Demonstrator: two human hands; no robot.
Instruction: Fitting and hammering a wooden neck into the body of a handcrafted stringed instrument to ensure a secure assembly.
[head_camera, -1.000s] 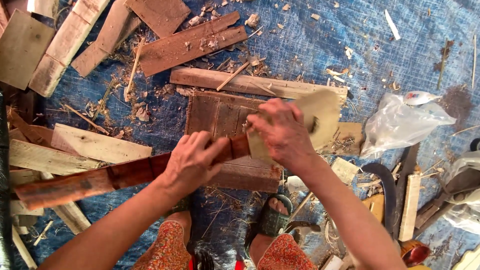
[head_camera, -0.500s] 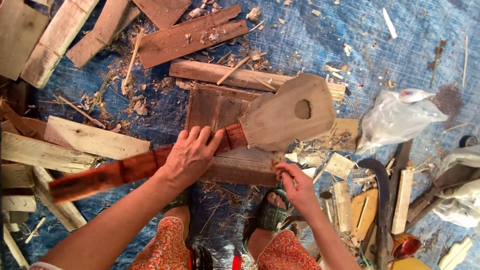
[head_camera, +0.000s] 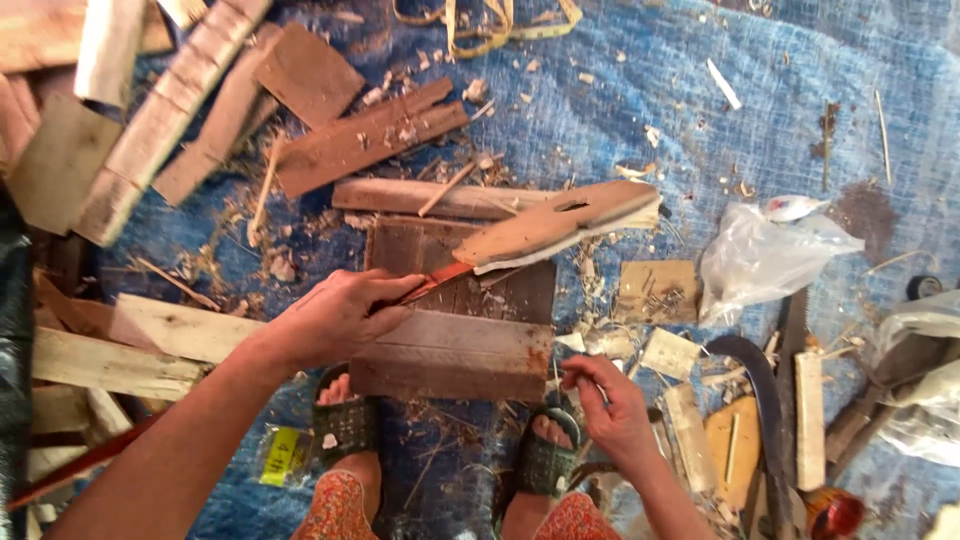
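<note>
Hands: left hand (head_camera: 335, 318) clenched around reddish wooden strip (head_camera: 430, 285), right hand (head_camera: 610, 400) pinching something small, near crumpled clear plastic bag (head_camera: 765, 260).

Blue tarpaulin (head_camera: 640, 90) spread over the ground, strewn with wood chips and shavings, reddish planks (head_camera: 370, 135) and pale boards (head_camera: 130, 345) lying at left, flat slatted wooden panel (head_camera: 455, 330) in the middle, crumpled clear plastic bag (head_camera: 760, 260) at right

blue tarp (head_camera: 620, 90) | clear plastic bag (head_camera: 760, 262) | scrap planks (head_camera: 365, 140) | curved blade (head_camera: 765, 400)
</note>
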